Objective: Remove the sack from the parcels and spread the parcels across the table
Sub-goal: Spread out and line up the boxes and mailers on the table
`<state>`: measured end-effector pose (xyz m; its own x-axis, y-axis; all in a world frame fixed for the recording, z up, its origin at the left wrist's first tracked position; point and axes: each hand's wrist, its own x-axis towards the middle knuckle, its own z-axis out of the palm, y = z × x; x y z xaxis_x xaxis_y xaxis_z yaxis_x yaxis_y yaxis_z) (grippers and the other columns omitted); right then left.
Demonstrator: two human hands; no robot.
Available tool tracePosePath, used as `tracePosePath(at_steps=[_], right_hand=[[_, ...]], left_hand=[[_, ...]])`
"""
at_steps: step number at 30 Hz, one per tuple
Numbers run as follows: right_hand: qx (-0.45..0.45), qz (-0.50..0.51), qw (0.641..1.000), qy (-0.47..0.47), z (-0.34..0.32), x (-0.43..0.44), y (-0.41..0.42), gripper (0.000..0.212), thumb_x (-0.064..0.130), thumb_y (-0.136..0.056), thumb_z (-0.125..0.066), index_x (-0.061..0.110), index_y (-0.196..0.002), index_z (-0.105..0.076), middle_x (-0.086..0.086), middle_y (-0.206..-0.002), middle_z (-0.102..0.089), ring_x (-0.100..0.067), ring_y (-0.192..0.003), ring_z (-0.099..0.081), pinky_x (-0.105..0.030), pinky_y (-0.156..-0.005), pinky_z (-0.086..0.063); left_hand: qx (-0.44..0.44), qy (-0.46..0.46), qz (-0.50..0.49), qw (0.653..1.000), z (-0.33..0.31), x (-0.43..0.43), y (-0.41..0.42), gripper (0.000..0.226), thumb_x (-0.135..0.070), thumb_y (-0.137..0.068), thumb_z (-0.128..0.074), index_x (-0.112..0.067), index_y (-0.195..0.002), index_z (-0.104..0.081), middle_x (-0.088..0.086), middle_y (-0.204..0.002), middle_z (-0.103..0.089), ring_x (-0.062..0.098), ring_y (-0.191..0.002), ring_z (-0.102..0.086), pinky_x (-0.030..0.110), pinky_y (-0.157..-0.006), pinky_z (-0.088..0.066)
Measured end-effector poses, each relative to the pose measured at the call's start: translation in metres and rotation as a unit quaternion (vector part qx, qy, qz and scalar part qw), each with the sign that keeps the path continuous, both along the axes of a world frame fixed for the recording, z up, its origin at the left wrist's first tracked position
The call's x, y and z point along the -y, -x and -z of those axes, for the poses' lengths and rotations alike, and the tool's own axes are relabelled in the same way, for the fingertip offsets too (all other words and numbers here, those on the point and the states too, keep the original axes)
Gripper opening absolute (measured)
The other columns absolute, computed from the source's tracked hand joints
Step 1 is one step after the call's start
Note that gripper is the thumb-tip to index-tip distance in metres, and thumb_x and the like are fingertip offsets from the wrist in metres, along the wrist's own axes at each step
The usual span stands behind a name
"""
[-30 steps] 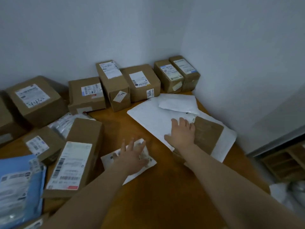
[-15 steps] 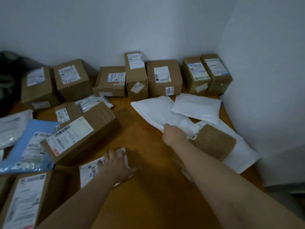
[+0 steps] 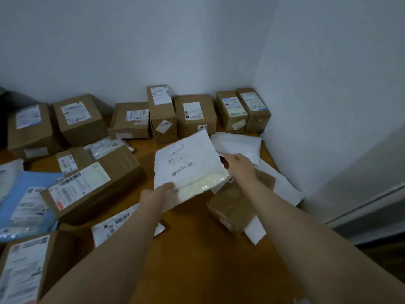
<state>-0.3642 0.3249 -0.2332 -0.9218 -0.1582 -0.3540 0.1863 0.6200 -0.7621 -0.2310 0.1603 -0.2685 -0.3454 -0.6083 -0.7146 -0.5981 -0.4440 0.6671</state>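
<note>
Bare table (image 3: 197, 270) lies open before me — the long box (image 3: 92, 183) crowds my left, a brown parcel (image 3: 230, 207) my right.

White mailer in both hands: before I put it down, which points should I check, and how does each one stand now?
1. Left hand grips the white mailer at its lower corner: ok.
2. Right hand holds its right edge: ok.
3. Mailer lifted off the table, resting on no other parcel: ok.
4. Bare wood between the forearms to lay it on: ok.
5. Parcels at the right spread out: not ok; the brown taped parcel lies on flat white mailers.
6. How heavy or fragile the contents are: cannot tell.
</note>
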Motion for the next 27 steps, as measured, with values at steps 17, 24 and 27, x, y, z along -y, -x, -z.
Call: tracePosePath(at_steps=[17, 24, 27], right_hand=[[0.005, -0.042, 0.987, -0.153, 0.053, -0.122, -0.011, 0.036, 0.029, -0.094, -0.042, 0.007, -0.116, -0.059, -0.009, -0.112, -0.061, -0.026, -0.100, -0.057, -0.037, -0.083, -0.047], [0.089, -0.281, 0.890, -0.347, 0.084, -0.134, -0.020, 0.134, 0.064, -0.058, -0.078, 0.033, -0.150, 0.015, -0.002, -0.158, 0.023, -0.028, -0.146, 0.018, -0.066, -0.111, -0.007], [0.075, -0.282, 0.879, -0.377, 0.093, -0.129, -0.046, 0.143, 0.057, -0.055, -0.084, 0.026, -0.149, 0.019, -0.008, -0.156, 0.026, -0.033, -0.145, 0.021, -0.070, -0.110, -0.010]], left_hand=[[0.130, 0.425, 0.627, 0.640, 0.021, -0.123, 0.025, 0.136, -0.080, -0.058, -0.061, -0.017, -0.149, 0.019, 0.008, -0.159, 0.002, 0.032, -0.147, 0.000, 0.063, -0.113, -0.006], [0.122, 0.392, 0.534, 0.739, 0.016, -0.107, 0.054, 0.126, -0.073, -0.061, -0.066, -0.026, -0.150, 0.010, 0.009, -0.153, -0.016, 0.033, -0.142, -0.015, 0.061, -0.112, -0.018], [0.145, 0.407, 0.494, 0.754, 0.012, -0.096, 0.059, 0.125, -0.072, -0.062, -0.067, -0.024, -0.150, 0.010, 0.012, -0.153, -0.016, 0.034, -0.142, -0.015, 0.061, -0.112, -0.017]])
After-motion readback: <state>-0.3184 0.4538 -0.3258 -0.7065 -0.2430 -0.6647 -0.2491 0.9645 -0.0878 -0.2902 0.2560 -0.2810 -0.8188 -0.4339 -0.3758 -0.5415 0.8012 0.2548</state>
